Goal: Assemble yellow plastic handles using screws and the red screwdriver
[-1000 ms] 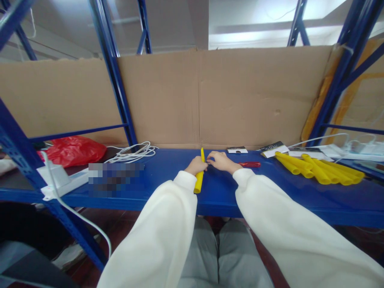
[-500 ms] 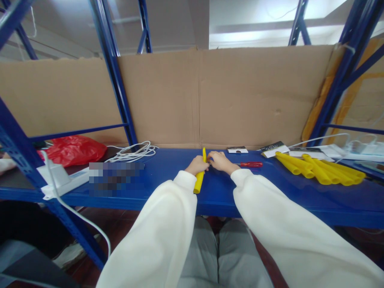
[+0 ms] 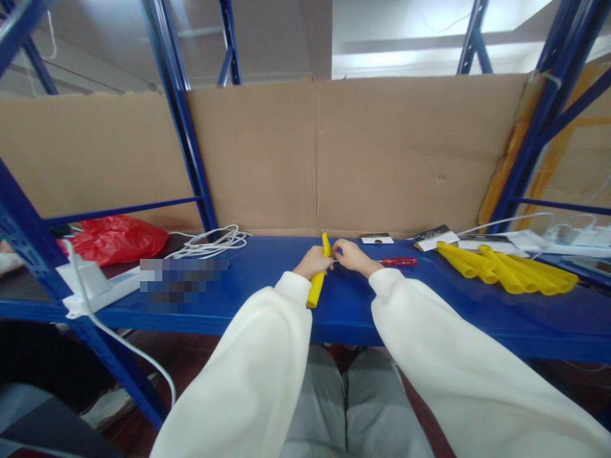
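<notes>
A yellow tapered tube (image 3: 316, 289) stands out from the grip of my left hand (image 3: 314, 261), its wide end toward me and its narrow end toward the cardboard. My left fingers are wrapped round its middle. Close beside it on the right, my right hand (image 3: 351, 256) has its thumb and fingers pinched together near the tube's side. What the pinch holds, if anything, is too small to make out. A screwdriver with a red handle (image 3: 400, 261) lies on the blue table just right of my right hand, its shaft partly hidden behind that hand.
Several yellow tubes (image 3: 520, 273) lie in a row at the right, by black-and-white cards (image 3: 435, 237). Another small card (image 3: 377, 238) sits at the back. On the left are a white cable coil (image 3: 210, 243), a red bag (image 3: 119, 239) and a power strip (image 3: 112, 289). A cardboard wall (image 3: 258, 159) closes the back.
The yellow tube's narrow end has tilted slightly in my left hand. Both hands stay almost in place, and the things on the table lie as before.
</notes>
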`<action>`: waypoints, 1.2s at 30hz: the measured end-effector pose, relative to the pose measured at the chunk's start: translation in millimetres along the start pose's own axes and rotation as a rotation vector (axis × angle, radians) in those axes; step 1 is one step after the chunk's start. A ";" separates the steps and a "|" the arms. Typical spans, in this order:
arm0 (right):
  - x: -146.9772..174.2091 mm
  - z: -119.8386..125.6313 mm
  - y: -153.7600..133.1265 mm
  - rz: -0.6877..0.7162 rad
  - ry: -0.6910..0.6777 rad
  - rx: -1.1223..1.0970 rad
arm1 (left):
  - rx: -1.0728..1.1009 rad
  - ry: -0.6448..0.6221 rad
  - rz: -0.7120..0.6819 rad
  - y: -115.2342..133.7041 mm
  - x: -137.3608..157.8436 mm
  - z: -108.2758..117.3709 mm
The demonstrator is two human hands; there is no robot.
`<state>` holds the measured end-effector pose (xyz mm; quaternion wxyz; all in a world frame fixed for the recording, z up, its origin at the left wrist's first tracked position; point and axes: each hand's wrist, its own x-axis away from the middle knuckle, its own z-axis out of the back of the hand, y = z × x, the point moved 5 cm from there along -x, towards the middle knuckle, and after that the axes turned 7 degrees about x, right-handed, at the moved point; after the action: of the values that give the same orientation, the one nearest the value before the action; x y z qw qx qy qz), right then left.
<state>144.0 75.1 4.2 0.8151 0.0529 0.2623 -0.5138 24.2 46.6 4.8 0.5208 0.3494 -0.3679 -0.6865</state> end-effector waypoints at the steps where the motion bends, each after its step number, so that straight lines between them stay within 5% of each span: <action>1: 0.1 -0.1 0.4 0.012 0.005 -0.002 | 0.006 0.000 0.000 0.4 0.3 -0.2; 14: 6.8 10.6 2.6 0.041 -0.031 0.148 | -0.088 0.089 0.077 -2.5 1.1 7.2; 23: 31.1 46.6 125.8 -0.559 -0.156 0.314 | -0.174 0.097 0.103 -11.9 -6.7 6.9; 28: 41.6 47.2 158.7 -0.615 -0.157 0.313 | -0.199 0.074 0.109 -12.6 -7.0 5.5; 36: 29.3 43.3 159.6 -0.619 -0.290 0.335 | -0.199 0.061 0.106 -11.7 -4.5 5.0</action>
<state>308.0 110.4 -2.1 0.6300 0.0304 0.0603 -0.7736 15.4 53.8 -2.4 0.5995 0.2968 -0.2999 -0.6801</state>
